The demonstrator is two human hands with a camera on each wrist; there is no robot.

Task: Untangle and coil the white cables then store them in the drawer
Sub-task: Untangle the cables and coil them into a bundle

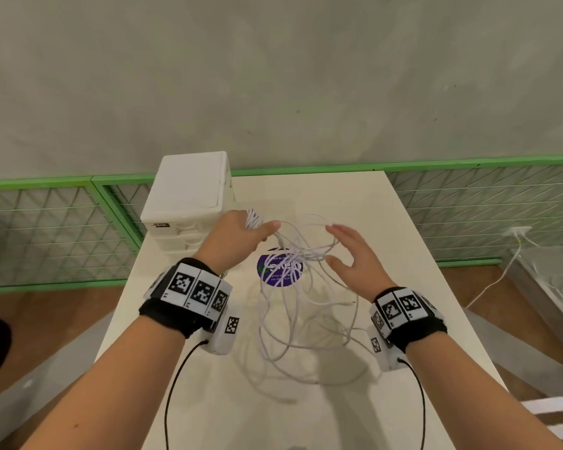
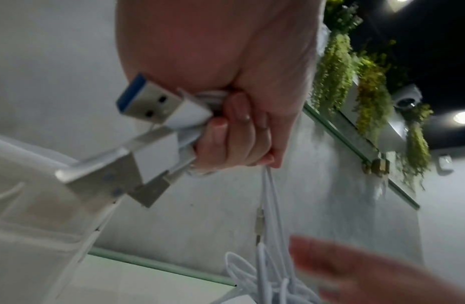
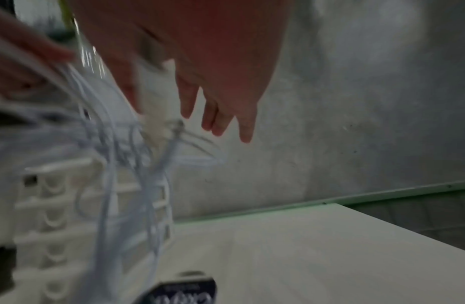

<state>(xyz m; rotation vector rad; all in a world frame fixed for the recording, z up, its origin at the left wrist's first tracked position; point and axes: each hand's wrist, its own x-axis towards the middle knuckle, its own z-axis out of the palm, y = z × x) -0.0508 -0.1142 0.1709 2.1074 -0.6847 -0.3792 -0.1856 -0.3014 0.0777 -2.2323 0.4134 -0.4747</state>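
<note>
White cables [image 1: 293, 297] above cream table [image 1: 403, 254], grey wall [image 1: 273, 76] behind

Evenly, softly lit from above; faint shadows under the white cables [image 1: 301, 306] on the table [image 1: 403, 287]. Bowed at the edges. Smeared and dim around the right hand [image 3: 200, 67]

Black wristbands [image 1: 176, 315] — checkered marker tags

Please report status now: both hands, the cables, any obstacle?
Left hand grips bundled plug ends. Right hand open beside the white cables, still tangled, hanging to the table. Drawer unit shut.
</note>
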